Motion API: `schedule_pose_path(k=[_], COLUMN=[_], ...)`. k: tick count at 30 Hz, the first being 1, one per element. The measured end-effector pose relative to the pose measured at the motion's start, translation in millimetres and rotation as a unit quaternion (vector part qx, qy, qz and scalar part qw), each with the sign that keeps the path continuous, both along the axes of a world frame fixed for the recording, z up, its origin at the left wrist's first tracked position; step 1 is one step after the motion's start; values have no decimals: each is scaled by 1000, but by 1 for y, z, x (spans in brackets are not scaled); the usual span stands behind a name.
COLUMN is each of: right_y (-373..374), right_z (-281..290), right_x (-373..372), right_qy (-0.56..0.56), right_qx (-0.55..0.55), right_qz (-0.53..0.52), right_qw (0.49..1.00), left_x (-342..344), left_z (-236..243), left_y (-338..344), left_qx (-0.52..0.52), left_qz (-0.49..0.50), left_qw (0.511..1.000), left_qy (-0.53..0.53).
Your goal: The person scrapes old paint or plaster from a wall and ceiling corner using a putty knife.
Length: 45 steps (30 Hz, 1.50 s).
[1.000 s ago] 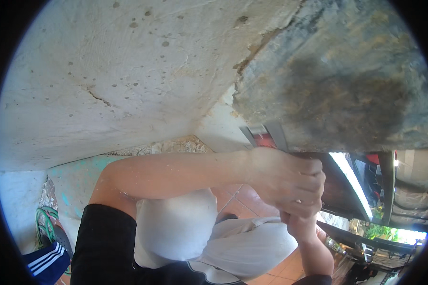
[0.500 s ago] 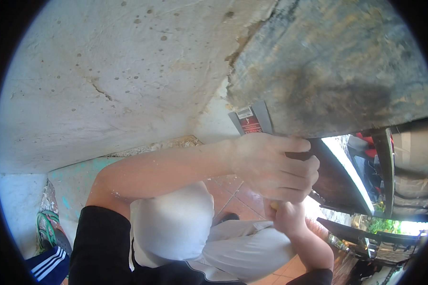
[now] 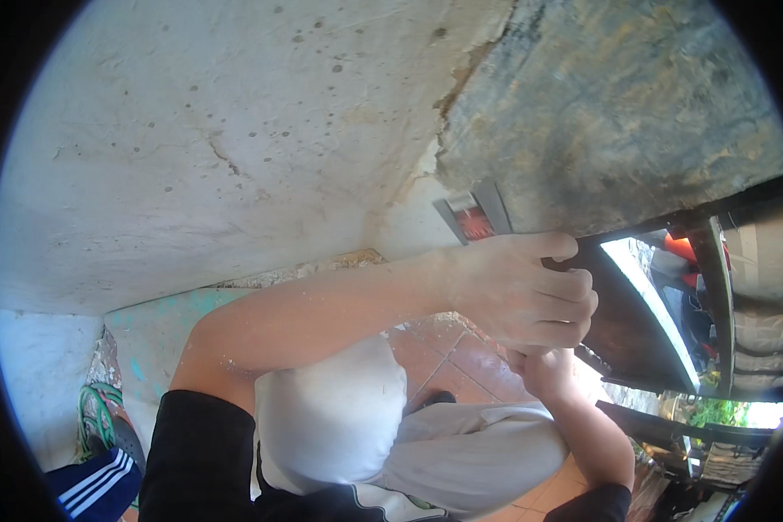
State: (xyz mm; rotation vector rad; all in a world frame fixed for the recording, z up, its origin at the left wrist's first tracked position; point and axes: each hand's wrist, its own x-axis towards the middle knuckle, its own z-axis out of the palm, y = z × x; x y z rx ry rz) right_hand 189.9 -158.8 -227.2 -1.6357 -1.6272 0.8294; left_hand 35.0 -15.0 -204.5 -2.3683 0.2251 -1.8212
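My left hand [image 3: 531,291] is closed, fingers curled, at the lower edge of the wall's dark grey, stained patch [image 3: 600,130]. Its forearm crosses the view from the lower left. Beyond the knuckles shows the wide grey blade of a scraper [image 3: 493,207] with a blurred red label. The blade lies against or close to the wall where the white paint [image 3: 418,187] meets the grey; contact cannot be made out. The scraper's handle is hidden behind the left hand. Just below it, my right hand [image 3: 550,374] is closed too, its grip partly covered by the left hand.
Cracked, spotted white wall [image 3: 261,130] fills the upper left. On the right are dark slats [image 3: 718,304] and cluttered items. Green hose [image 3: 96,409] lies at the lower left beside a striped blue cloth [image 3: 96,483]. Reddish tiles [image 3: 448,361] cover the floor.
The view has shifted slightly, carrying the wall rightward in the picture. My right hand has risen closer under my left. A yellow bit seen earlier at the right hand is now hidden.
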Motion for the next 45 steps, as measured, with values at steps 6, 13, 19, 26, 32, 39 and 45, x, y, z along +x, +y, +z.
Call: schedule_pose_path(k=[6, 13, 19, 26, 32, 39, 45], right_y=[5, 0, 10, -9, 9, 26, 22], right_z=[31, 37, 40, 46, 43, 39, 29], right_x=[-18, 4, -8, 1, -9, 5, 9], right_qy=[122, 112, 114, 110, 133, -30, -184], right_qx=[-186, -209, -218, -243, -276, -238, -255], right_qz=[-114, -97, -91, -73, -78, 60, 128], right_qw=[968, 967, 965, 961, 949, 969, 941], left_x=[8, 1, 0, 7, -20, -110, -115], left_z=[11, 12, 13, 16, 17, 53, 42], left_y=[-7, -2, -10, -14, 0, 26, 29], left_qx=[24, -30, -8, -24, 3, 22, 46], left_qz=[-22, -7, -36, -43, -14, 198, 173], left_qw=[999, 997, 999, 996, 999, 979, 981], left_qy=[-23, -68, -28, -80, -50, 34, 74])
